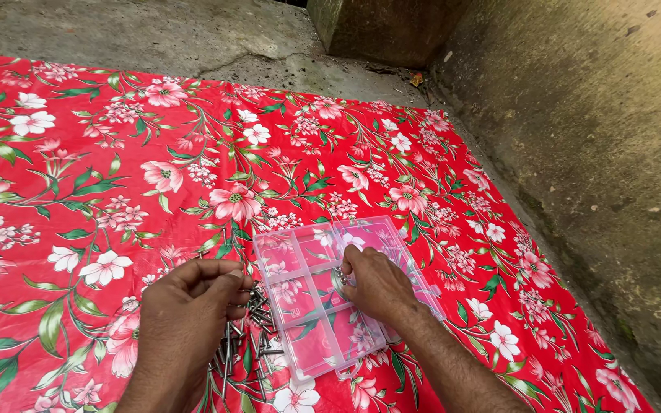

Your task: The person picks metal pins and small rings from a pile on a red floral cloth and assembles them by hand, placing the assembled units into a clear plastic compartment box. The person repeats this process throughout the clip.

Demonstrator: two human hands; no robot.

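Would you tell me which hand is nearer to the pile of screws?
Left. The left hand hovers over the pile of screws; the right hand is over the clear compartment box beside it.

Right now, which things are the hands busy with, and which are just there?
In use:
left hand over the pile of metal screws
right hand in the clear plastic compartment box, pinching a small metal piece

Just there:
red flowered cloth
concrete floor
concrete wall
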